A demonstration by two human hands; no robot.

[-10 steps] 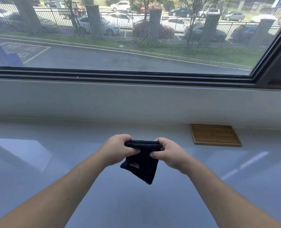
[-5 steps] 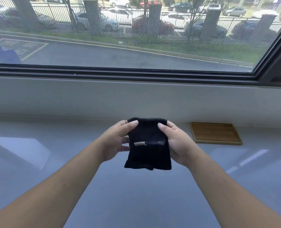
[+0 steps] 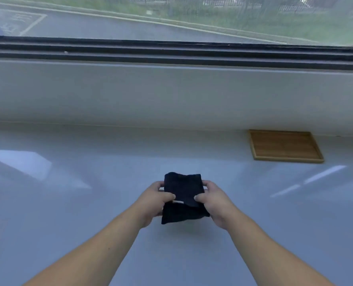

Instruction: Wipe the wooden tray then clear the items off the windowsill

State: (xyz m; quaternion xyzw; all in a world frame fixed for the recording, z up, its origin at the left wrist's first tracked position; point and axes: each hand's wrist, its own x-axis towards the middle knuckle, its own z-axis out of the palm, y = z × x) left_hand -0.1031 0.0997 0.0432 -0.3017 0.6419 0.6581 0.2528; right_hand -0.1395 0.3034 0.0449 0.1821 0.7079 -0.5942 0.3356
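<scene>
A folded black cloth (image 3: 183,190) with a small white label is held between both hands above the glossy white windowsill (image 3: 88,203). My left hand (image 3: 154,201) grips its left edge, thumb on top. My right hand (image 3: 212,200) grips its right edge the same way. An empty wooden tray (image 3: 285,146) lies flat at the back right of the sill, against the low white wall, well apart from the cloth and both hands.
A low white wall (image 3: 171,96) runs along the back of the sill, with the dark window frame (image 3: 171,50) above it. Road and grass show through the glass. No other items are seen on the sill.
The cloth went from bunched and hanging to folded flat, now held lower. The view has tilted downward, so the window sits higher in frame. The tray has not moved.
</scene>
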